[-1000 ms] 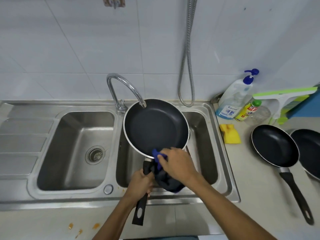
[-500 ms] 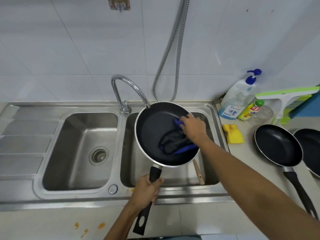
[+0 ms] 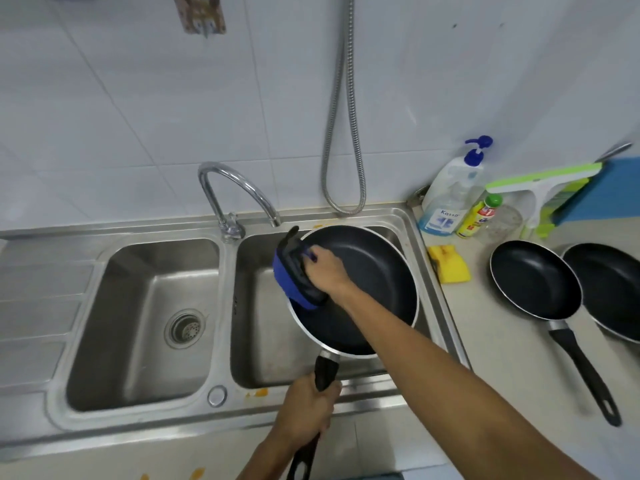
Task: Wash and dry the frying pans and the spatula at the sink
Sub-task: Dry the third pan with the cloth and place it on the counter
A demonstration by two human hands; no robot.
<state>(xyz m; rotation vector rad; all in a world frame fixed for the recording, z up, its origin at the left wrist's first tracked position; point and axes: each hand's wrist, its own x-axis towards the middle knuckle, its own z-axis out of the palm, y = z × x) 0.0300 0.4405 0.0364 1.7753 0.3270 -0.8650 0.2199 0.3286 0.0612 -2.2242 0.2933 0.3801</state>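
A black frying pan with a silver rim hangs over the right sink basin. My left hand grips its black handle near the front sink edge. My right hand presses a dark blue cloth against the pan's left rim, and the cloth hangs over that edge. Two more black pans lie on the counter at the right: one with its handle toward me, the other partly cut off by the frame edge. The spatula is not visible now.
The curved tap stands between the two basins, and a metal hose hangs behind. The left basin holds only its drain. A yellow sponge, soap bottles and a green squeegee sit on the right counter.
My right hand has swept the cloth from the pan's near edge, across its inside, to the far left rim. The pan has moved a little to the right over the basin.
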